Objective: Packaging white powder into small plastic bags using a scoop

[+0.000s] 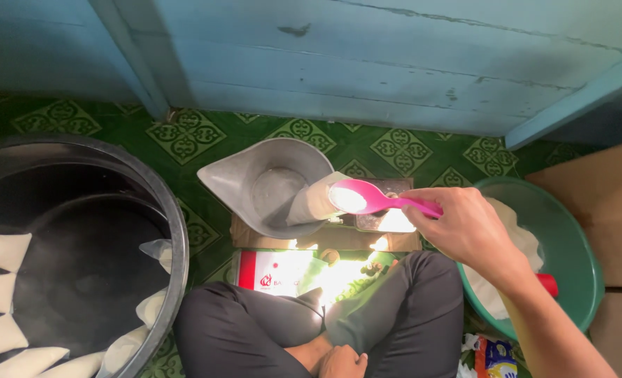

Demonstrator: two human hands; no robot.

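At the centre of the frame the right hand (pixel 469 231) pinches the handle of a pink plastic spoon (pixel 367 199), its bowl heaped with white powder and held level over the open mouth of a small clear plastic bag (pixel 316 201) that leans inside a grey metal jug (pixel 269 187). The step in hand looks like filling: the load hovers above the bag and is not yet tipped. Next the spoon would need a slow roll of the wrist right over the opening, so nothing spills onto the green patterned floor (pixel 185 136). The left hand (pixel 342 362), at the bottom edge by the crossed legs, seems loosely curled and empty. Filled bags (pixel 0 290) line the black tub (pixel 174 231) at lower left; a green basin (pixel 577 245) sits at right
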